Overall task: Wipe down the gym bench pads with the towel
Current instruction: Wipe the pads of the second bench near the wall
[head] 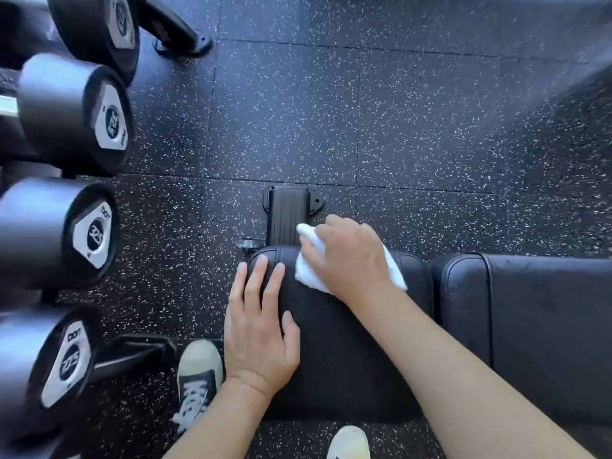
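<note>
Nearest the camera: two bare forearms are seen reaching forward over the bench; the tips of two pale canvas shoes [198, 376] are seen on the floor below them.
Floor: black rubber tiles with white speckles [381, 111] fill most of the view.
Long pad: one long black vinyl bench pad [536, 326] is seen at the right, just beside the seat pad, with a narrow gap between them; no towel lies on it.
Seat pad: one smaller black vinyl seat pad [334, 352] is being wiped at its far end.
Dumbbells: four black round-headed dumbbells [69, 107] are counted on a rack at the left.
Left hand [261, 329]: laid flat with fingers spread on the seat pad's left edge; nothing is gripped.
Right hand [347, 256]: pressed down and closed over the towel.
Towel: one small white cloth towel [308, 276] is held bunched against the seat pad's far end.
Progress: wiping is judged under way on the seat pad; no wet trace shows what is covered, so the long pad is judged left to do.
</note>
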